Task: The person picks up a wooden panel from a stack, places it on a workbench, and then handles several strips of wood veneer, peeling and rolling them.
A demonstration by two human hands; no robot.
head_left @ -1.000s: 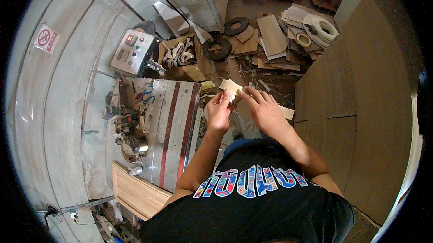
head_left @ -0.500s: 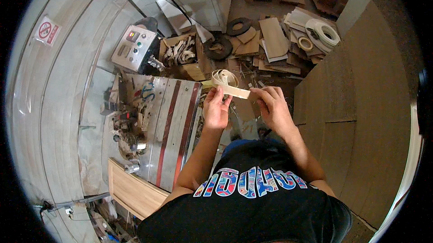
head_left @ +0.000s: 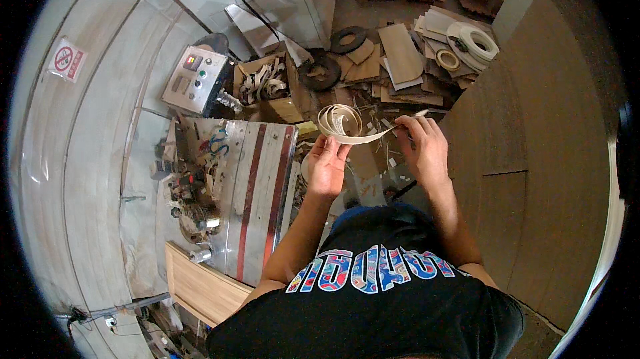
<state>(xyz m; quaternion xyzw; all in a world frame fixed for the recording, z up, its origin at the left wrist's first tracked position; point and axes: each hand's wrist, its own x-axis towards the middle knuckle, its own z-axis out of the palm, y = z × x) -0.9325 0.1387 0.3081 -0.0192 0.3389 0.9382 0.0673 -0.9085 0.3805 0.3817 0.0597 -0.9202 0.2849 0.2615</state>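
Note:
A loosely coiled, pale wood-coloured strip of edge banding (head_left: 363, 139) is held in front of me at chest height. My left hand (head_left: 328, 162) pinches the lower side of the coil between thumb and fingers, and the loops stand up above it. From there the strip runs out to the right. My right hand (head_left: 424, 149) grips it near its free end, with a short bit poking out past the fingers. Between the two hands the strip curves slightly upward.
On my left stands a machine with a striped metal bed (head_left: 257, 192) and a control box (head_left: 197, 79). A wood panel (head_left: 203, 284) leans at its near end. Ahead are a carton of offcuts (head_left: 267, 86), dark rolls (head_left: 320, 72) and stacked boards (head_left: 400, 52). A brown board stack (head_left: 527, 146) rises on my right.
My right hand has moved right and slightly up, away from my left, drawing out a longer stretch of the strip. The left hand has shifted slightly right with the coil.

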